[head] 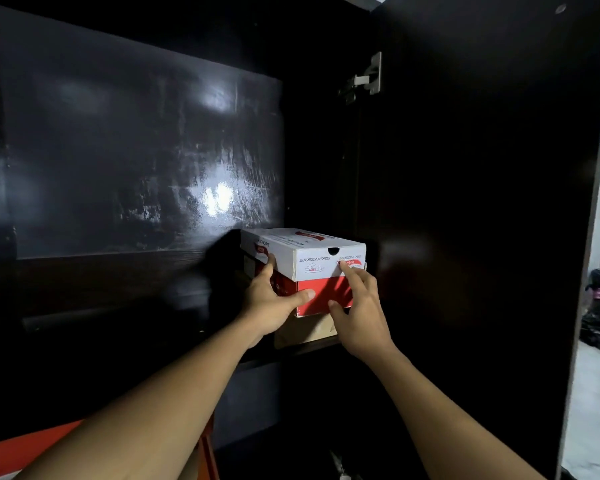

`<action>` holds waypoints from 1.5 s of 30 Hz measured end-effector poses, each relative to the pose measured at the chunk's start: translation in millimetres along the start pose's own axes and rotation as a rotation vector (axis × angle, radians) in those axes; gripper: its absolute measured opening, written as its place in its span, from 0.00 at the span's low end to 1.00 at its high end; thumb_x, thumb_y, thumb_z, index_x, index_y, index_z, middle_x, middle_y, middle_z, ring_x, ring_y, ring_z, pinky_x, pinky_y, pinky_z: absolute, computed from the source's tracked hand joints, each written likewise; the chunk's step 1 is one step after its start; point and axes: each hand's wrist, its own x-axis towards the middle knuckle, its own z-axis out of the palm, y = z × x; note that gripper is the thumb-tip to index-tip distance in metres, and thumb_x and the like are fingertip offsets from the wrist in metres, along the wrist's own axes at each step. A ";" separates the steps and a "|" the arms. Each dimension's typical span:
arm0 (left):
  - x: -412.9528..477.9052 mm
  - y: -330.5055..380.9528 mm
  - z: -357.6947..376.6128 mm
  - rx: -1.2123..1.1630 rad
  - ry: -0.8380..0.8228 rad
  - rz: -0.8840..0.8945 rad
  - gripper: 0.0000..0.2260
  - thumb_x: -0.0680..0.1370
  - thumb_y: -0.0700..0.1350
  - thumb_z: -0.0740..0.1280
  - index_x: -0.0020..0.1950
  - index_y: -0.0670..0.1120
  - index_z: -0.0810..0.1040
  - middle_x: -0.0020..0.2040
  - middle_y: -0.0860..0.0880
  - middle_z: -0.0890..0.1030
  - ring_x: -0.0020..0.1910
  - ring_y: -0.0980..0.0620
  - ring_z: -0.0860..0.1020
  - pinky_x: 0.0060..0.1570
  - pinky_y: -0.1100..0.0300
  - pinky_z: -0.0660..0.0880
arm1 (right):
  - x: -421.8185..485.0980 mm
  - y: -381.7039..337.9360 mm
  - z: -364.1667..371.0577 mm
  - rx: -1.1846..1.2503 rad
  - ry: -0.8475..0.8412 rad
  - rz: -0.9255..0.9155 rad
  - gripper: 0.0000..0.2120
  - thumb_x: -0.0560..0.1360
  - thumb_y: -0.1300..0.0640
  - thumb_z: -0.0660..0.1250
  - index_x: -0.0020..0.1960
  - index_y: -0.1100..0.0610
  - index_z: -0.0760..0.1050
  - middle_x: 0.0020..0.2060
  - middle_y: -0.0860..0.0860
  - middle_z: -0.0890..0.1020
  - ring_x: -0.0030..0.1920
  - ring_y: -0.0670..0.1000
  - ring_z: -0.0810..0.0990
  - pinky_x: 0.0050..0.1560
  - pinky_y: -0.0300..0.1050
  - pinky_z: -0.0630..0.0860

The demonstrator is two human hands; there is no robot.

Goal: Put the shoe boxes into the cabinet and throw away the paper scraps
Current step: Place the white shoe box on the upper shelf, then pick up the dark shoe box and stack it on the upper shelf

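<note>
Both hands clasp one shoe box (321, 271), white-lidded with a red body: the left hand (269, 306) has its grip closed on the box's left near corner, fingers running up the left side and the thumb pressed across the red front, while the right hand (361, 313) holds the right near corner, its forefinger up on the lid's front face and the thumb against the lower red edge. The box sits on top of a brown box (307, 332), whose front shows just below it between the two wrists; that makes two boxes stacked, both on a shelf (302, 349) inside the dark cabinet (136, 150). The stack stands at the right end of the shelf, close to the cabinet's right wall, with its front near the shelf's front edge. To the left of the stack the shelf lies open, and there is tall free room above the lid. The cabinet door (482, 202) stands swung open on the right, hung on one metal hinge (368, 77). An orange object (32, 445) shows at the lower left, partly hidden by the left forearm
</note>
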 end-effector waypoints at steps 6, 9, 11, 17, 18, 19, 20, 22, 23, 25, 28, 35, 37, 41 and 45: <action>31.2 -19.0 -3.7 0.011 0.024 -0.055 0.53 0.53 0.66 0.77 0.76 0.53 0.66 0.66 0.51 0.79 0.61 0.54 0.79 0.64 0.53 0.76 | 20.7 9.1 10.0 -0.090 -0.104 -0.013 0.34 0.79 0.61 0.66 0.80 0.47 0.55 0.78 0.45 0.55 0.75 0.48 0.59 0.73 0.46 0.65; 36.2 -17.6 -4.6 0.067 0.048 -0.075 0.51 0.58 0.63 0.79 0.77 0.52 0.65 0.69 0.50 0.75 0.64 0.53 0.76 0.65 0.52 0.75 | 30.3 11.6 15.3 -0.078 -0.122 -0.017 0.34 0.80 0.58 0.66 0.80 0.47 0.55 0.77 0.44 0.55 0.75 0.47 0.62 0.66 0.38 0.60; 36.4 -17.2 -3.9 0.084 0.062 -0.075 0.45 0.65 0.56 0.80 0.77 0.49 0.64 0.69 0.48 0.74 0.66 0.51 0.75 0.67 0.51 0.73 | 34.5 12.5 18.3 -0.057 -0.104 -0.008 0.32 0.80 0.56 0.67 0.80 0.47 0.57 0.77 0.44 0.56 0.75 0.47 0.63 0.66 0.38 0.60; 36.9 -10.9 -4.3 0.131 0.071 -0.090 0.47 0.65 0.53 0.81 0.79 0.48 0.62 0.70 0.46 0.73 0.68 0.51 0.73 0.68 0.51 0.72 | 33.1 10.0 17.4 -0.053 -0.101 0.002 0.31 0.80 0.54 0.67 0.80 0.48 0.58 0.77 0.44 0.57 0.75 0.47 0.63 0.70 0.40 0.61; 35.8 -8.2 -5.7 0.148 0.074 -0.098 0.48 0.64 0.55 0.81 0.78 0.48 0.62 0.69 0.48 0.74 0.68 0.51 0.73 0.67 0.51 0.73 | 32.4 7.0 14.6 -0.054 -0.106 0.003 0.31 0.80 0.53 0.67 0.79 0.48 0.58 0.77 0.45 0.58 0.75 0.48 0.64 0.72 0.41 0.61; 33.0 -3.4 -7.6 0.172 0.079 -0.097 0.49 0.63 0.57 0.81 0.78 0.48 0.63 0.69 0.47 0.75 0.66 0.50 0.75 0.67 0.52 0.73 | 31.5 4.5 11.5 -0.056 -0.105 0.002 0.30 0.80 0.53 0.67 0.79 0.47 0.59 0.76 0.46 0.59 0.74 0.48 0.65 0.75 0.45 0.61; 28.1 3.1 -9.5 0.190 0.081 -0.094 0.48 0.63 0.57 0.81 0.78 0.47 0.63 0.68 0.45 0.76 0.65 0.49 0.76 0.66 0.52 0.74 | 29.5 2.0 7.1 -0.059 -0.099 0.000 0.29 0.80 0.53 0.66 0.78 0.46 0.60 0.76 0.47 0.61 0.74 0.49 0.66 0.77 0.49 0.60; 12.0 17.8 -12.3 0.201 0.081 -0.100 0.44 0.67 0.52 0.80 0.78 0.46 0.63 0.68 0.42 0.76 0.65 0.46 0.77 0.65 0.54 0.73 | 22.4 -2.3 -3.6 -0.051 -0.087 0.004 0.29 0.80 0.54 0.66 0.78 0.47 0.61 0.75 0.48 0.64 0.73 0.50 0.67 0.77 0.54 0.61; 2.6 23.3 -14.0 0.197 0.077 -0.106 0.42 0.69 0.50 0.79 0.78 0.46 0.64 0.68 0.41 0.76 0.65 0.46 0.76 0.64 0.56 0.72 | 17.0 -3.9 -8.8 -0.041 -0.087 0.011 0.29 0.80 0.54 0.67 0.78 0.48 0.61 0.75 0.48 0.64 0.74 0.51 0.67 0.76 0.54 0.63; -24.1 36.6 -17.4 0.178 0.064 -0.100 0.39 0.70 0.48 0.79 0.77 0.45 0.65 0.69 0.41 0.75 0.65 0.46 0.76 0.61 0.60 0.69 | 2.4 -9.1 -20.6 -0.022 -0.087 0.018 0.30 0.79 0.55 0.68 0.78 0.52 0.62 0.74 0.51 0.66 0.73 0.53 0.70 0.74 0.54 0.68; -76.1 54.6 -17.0 0.185 0.015 -0.089 0.35 0.72 0.48 0.77 0.75 0.44 0.68 0.67 0.44 0.77 0.64 0.48 0.76 0.55 0.65 0.66 | -31.6 -20.5 -45.5 -0.028 -0.080 0.056 0.30 0.78 0.58 0.70 0.77 0.56 0.64 0.66 0.54 0.71 0.69 0.55 0.73 0.72 0.53 0.69; -197.3 49.6 30.2 0.182 -0.207 -0.213 0.33 0.73 0.52 0.75 0.75 0.46 0.67 0.68 0.45 0.75 0.65 0.46 0.75 0.63 0.57 0.72 | -186.4 -21.5 -100.9 -0.189 -0.193 0.305 0.32 0.80 0.51 0.66 0.79 0.54 0.58 0.73 0.57 0.66 0.70 0.59 0.73 0.69 0.55 0.72; -230.6 40.4 53.3 0.194 -0.275 -0.252 0.35 0.72 0.55 0.75 0.75 0.47 0.66 0.68 0.45 0.75 0.65 0.45 0.76 0.65 0.52 0.73 | -235.1 -0.8 -115.2 -0.254 -0.222 0.409 0.32 0.81 0.51 0.66 0.79 0.56 0.57 0.73 0.59 0.67 0.69 0.60 0.73 0.69 0.52 0.72; -301.4 9.9 103.7 0.222 -0.379 -0.372 0.36 0.70 0.58 0.75 0.74 0.48 0.68 0.68 0.45 0.76 0.64 0.44 0.77 0.63 0.51 0.75 | -320.8 43.9 -140.0 -0.325 -0.222 0.604 0.30 0.79 0.51 0.66 0.78 0.54 0.60 0.69 0.58 0.72 0.70 0.60 0.72 0.67 0.53 0.72; -381.8 -26.4 141.1 0.305 -0.536 -0.471 0.34 0.69 0.59 0.73 0.72 0.49 0.70 0.65 0.47 0.78 0.63 0.45 0.77 0.61 0.52 0.75 | -394.3 78.2 -153.0 -0.322 -0.215 0.821 0.31 0.81 0.56 0.65 0.79 0.57 0.57 0.75 0.60 0.66 0.73 0.59 0.69 0.68 0.47 0.68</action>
